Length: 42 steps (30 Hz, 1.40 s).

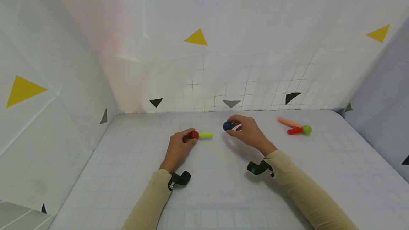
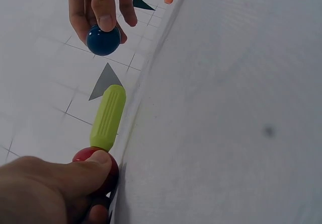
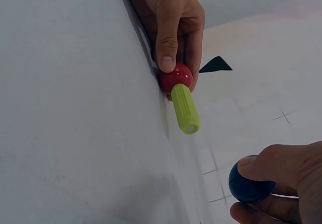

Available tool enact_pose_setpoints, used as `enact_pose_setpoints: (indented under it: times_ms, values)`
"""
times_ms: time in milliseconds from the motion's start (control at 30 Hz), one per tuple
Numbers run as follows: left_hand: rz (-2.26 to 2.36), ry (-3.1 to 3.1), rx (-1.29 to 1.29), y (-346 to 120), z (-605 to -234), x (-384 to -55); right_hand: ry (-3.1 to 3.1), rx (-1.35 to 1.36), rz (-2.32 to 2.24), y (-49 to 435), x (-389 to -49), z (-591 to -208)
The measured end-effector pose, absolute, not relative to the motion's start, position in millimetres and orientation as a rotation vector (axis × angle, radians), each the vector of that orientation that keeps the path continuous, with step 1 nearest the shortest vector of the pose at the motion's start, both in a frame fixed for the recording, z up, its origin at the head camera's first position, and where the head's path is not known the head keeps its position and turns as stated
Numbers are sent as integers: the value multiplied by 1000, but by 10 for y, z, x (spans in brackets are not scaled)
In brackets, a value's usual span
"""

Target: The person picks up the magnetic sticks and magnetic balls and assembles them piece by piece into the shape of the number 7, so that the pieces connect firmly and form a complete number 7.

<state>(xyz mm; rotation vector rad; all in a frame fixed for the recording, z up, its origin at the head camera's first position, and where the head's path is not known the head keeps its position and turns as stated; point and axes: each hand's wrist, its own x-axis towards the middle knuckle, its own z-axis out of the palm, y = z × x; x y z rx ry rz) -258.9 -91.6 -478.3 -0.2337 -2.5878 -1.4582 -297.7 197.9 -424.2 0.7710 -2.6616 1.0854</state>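
Khaki sleeves point(image 1: 148, 201) are filling the near edge, one running up from the left of centre, one from the right, and a dark wrist device point(image 1: 182, 179) is sitting at each cuff. Up at the end of the left one, the left hand point(image 1: 177, 150) is gripping a red ball point(image 1: 194, 135), and its thumb point(image 2: 90, 173) is pressing against the side. Out of that ball a ribbed lime rod point(image 1: 205, 135) is sticking, its free end pointing across to the right. And over there the right hand point(image 1: 249, 130) is pinching a dark blue ball point(image 1: 227, 126), holding it above the white tabletop point(image 1: 211, 173), near the rod's tip but clearly apart from it! Whether the red ball is touching the table, I cannot tell. Further right, well away from both hands, a red rod point(image 1: 295, 131) is lying with a green ball point(image 1: 306, 129) at its right end, and an orange rod point(image 1: 289, 122) is resting just behind, slanting towards them. Beyond, a white backdrop point(image 1: 255, 10) is rising, yellow triangles point(image 1: 197, 37) and dark ones point(image 1: 156, 102) dotting it.
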Motion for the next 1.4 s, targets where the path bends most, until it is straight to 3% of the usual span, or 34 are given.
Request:
enact_pose_setpoints:
  times_ms: [1400]
  values:
    - [-1452, -2622, -184, -902, -4747, -2572, -2735, 870, 1093, 1726, -2960, -4389]
